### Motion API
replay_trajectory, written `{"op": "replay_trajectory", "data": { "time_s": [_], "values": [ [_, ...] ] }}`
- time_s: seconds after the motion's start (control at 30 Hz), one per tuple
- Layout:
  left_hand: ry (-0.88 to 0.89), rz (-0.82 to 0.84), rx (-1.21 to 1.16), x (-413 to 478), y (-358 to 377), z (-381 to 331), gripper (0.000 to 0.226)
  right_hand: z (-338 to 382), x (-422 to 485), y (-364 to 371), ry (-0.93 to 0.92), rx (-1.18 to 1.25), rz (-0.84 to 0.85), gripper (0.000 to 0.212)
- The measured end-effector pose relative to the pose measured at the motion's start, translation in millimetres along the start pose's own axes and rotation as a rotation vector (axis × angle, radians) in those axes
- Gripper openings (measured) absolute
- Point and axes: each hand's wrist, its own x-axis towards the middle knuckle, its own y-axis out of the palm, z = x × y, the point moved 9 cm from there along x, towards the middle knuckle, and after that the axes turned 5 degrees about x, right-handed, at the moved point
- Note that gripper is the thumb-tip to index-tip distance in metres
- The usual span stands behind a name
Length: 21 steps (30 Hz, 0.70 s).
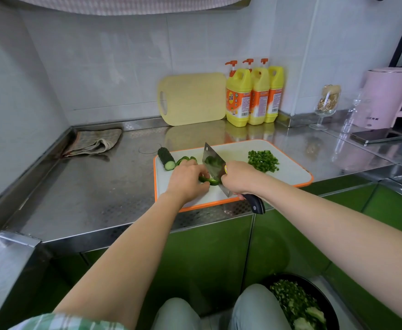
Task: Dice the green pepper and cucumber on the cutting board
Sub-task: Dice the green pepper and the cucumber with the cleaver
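A white cutting board (290,171) with an orange rim lies on the steel counter. My left hand (187,179) holds down green pepper pieces (208,181) with curled fingers. My right hand (239,178) grips the black handle of a cleaver (213,164), its blade standing on the board right beside the left fingers. A cucumber piece (166,158) lies at the board's far left corner, with cucumber slices (183,160) beside it. A pile of diced green pepper (263,160) sits at the board's far right.
A folded cloth (92,142) lies at the back left. A yellow board (192,98) and three yellow detergent bottles (254,96) stand against the wall. A glass (326,106), pink kettle (388,96) and phone (377,136) are at the right. A black bowl (302,303) of greens sits below.
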Motion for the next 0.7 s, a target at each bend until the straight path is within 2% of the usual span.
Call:
{"op": "replay_trajectory", "data": {
  "time_s": [0.17, 0.37, 0.53, 0.7],
  "values": [
    [0.032, 0.011, 0.054, -1, -2, -2, 0.016, -7, 10, -3, 0.014, 0.087, -0.084, 0.017],
    [0.063, -0.048, 0.070, -1, -10, 5, 0.019, -12, 9, -26, -0.085, 0.289, -0.179, 0.014],
    [-0.104, -0.104, 0.079, -2, -12, 14, 0.009, -8, -8, -26, -0.124, 0.215, -0.049, 0.017],
    [-0.217, -0.108, -0.080, -8, -7, 22, 0.012, -2, -8, -19, -0.176, 0.203, -0.057, 0.012]
  ]
}}
